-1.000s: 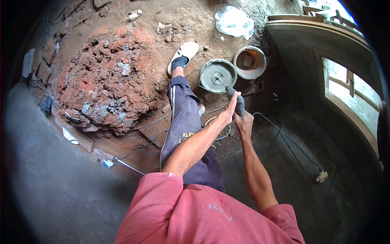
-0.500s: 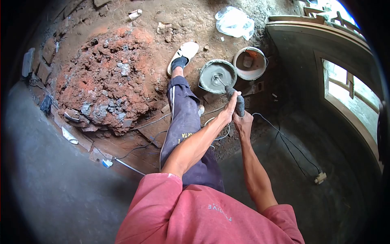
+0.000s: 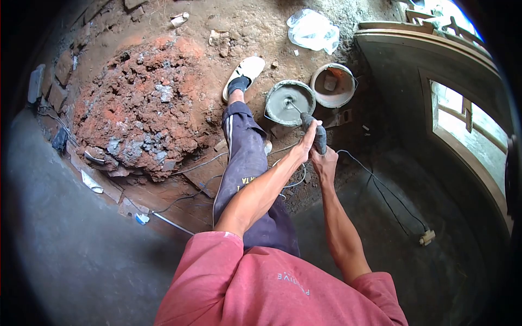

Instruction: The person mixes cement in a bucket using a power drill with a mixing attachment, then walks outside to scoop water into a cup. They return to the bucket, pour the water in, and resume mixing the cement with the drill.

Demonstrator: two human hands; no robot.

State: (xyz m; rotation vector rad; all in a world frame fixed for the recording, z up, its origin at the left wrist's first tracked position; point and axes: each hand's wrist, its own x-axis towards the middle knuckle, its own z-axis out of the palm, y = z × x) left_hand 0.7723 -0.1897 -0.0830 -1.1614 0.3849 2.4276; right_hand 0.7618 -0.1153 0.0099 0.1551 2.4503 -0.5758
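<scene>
Both my hands grip a dark power drill (image 3: 317, 136) with a mixing rod that reaches down into a bucket of wet grey cement (image 3: 290, 101). My left hand (image 3: 305, 146) wraps the drill body from the left side. My right hand (image 3: 325, 161) holds its rear handle just below. The mixing rod's tip sits near the middle of the grey mix. My leg in dark trousers and a white shoe (image 3: 246, 73) stands just left of the bucket.
A second, reddish bucket (image 3: 333, 84) stands to the right of the cement bucket. A large mound of red earth and rubble (image 3: 138, 106) lies at the left. The drill's cable (image 3: 380, 187) runs right to a plug (image 3: 427, 237). A crumpled plastic bag (image 3: 313, 30) lies beyond; a wooden window frame (image 3: 467, 119) is at the right.
Hardly anything has changed: both hands keep their grip on the drill over the bucket, and the view has shifted very slightly.
</scene>
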